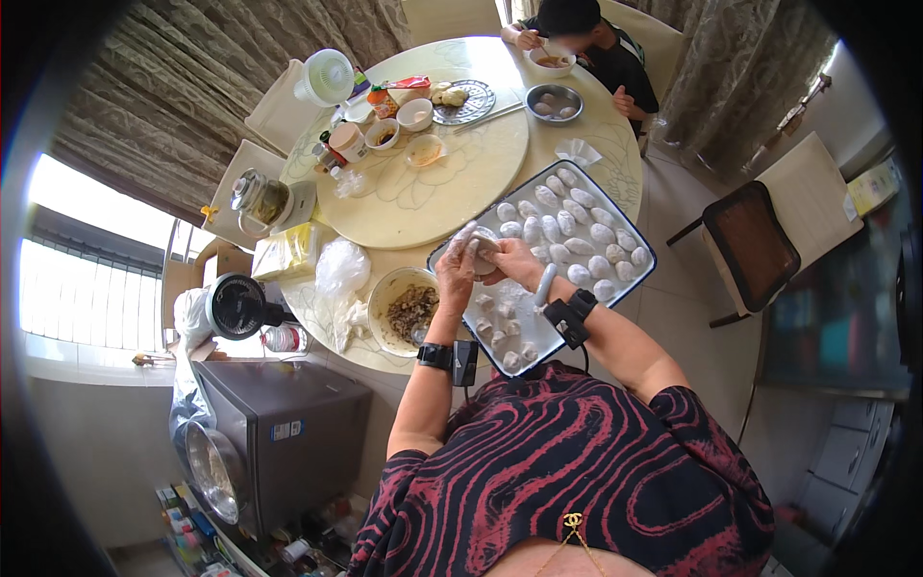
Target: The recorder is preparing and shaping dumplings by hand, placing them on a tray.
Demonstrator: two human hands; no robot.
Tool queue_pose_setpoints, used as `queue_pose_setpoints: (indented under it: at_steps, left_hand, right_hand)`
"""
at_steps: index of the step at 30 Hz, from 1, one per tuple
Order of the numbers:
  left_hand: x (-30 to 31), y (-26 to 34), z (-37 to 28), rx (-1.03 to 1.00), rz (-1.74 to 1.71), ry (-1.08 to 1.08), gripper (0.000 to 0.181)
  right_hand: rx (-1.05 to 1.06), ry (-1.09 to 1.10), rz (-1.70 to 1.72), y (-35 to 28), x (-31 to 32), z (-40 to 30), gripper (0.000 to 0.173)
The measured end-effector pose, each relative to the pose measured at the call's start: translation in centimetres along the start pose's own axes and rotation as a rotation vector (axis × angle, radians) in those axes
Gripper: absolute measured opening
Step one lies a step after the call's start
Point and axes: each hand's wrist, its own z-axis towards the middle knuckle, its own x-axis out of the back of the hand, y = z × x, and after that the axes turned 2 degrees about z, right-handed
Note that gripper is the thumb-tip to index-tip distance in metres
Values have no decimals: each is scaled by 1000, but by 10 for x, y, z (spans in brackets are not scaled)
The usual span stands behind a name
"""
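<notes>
Between my two hands is a pale piece of dough (pixel 484 252), shaped like a small cup. My left hand (pixel 457 265), dusted with flour, supports it on one side while the fingers of my right hand (pixel 516 261) pinch its edge. Both are above a white enamel tray (pixel 551 328) with a dark rim. Floured oval dumplings (pixel 564 223) lie in rows over the far and right part of the tray. Several small dough lumps (pixel 497 322) sit at its near left. Beside my left hand stands a bowl of chopped filling (pixel 412 310), a spoon partly visible in it.
The round table (pixel 613 155) carries a turntable (pixel 404 209) with jars, small bowls and a patterned metal plate (pixel 472 103). A metal bowl (pixel 554 103) stands beyond the tray. Across the table a person (pixel 613 58) eats from a white bowl. A plastic bag (pixel 342 267) lies left.
</notes>
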Motion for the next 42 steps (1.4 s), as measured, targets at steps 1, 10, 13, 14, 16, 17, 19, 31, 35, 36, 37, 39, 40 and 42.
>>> queue_pose_setpoints:
  at_steps: [1, 10, 13, 14, 16, 17, 19, 31, 35, 36, 37, 39, 40, 42]
  left_hand:
    - [0, -2, -1, 2, -2, -5, 23]
    - [16, 5, -4, 160, 236, -148, 37]
    - [58, -11, -10, 189, 375, -77, 33]
    - [82, -23, -18, 227, 515, -132, 31]
    - [126, -38, -40, 384, 678, -250, 29]
    - [143, -45, -55, 465, 718, -324, 29]
    - [158, -31, -75, 648, 798, -410, 29]
    - [142, -33, -131, 1043, 386, -238, 31]
    - [163, -58, -111, 656, 462, 181, 15]
    - [162, -55, -102, 577, 462, 249, 15]
    - [159, -54, -97, 498, 462, 316, 15]
    - [152, -66, -99, 525, 443, 366, 16]
    - [149, -75, -103, 549, 426, 415, 17]
    - [147, -88, -116, 472, 590, 374, 17]
  right_hand:
    - [-1, 5, 2, -3, 1, -2, 28]
    - [-33, -205, 298, 20, 5, -1, 26]
    - [-84, -104, 337, 34, 9, 5, 26]
    - [-117, -68, 371, 37, 8, 6, 27]
    - [-151, -87, 417, 42, 5, 9, 28]
    - [-162, -88, 466, 44, 3, 10, 29]
    - [-193, -94, 493, 50, 3, 13, 29]
    - [-283, -48, 447, 63, -22, 14, 27]
    - [-287, -72, 435, 61, -19, 12, 27]
    - [-286, -64, 429, 60, -20, 12, 26]
    - [-285, -55, 423, 59, -20, 11, 24]
    - [-283, -71, 436, 63, -20, 12, 24]
    - [-278, -88, 452, 63, -21, 13, 24]
    - [-276, -89, 446, 62, -22, 12, 24]
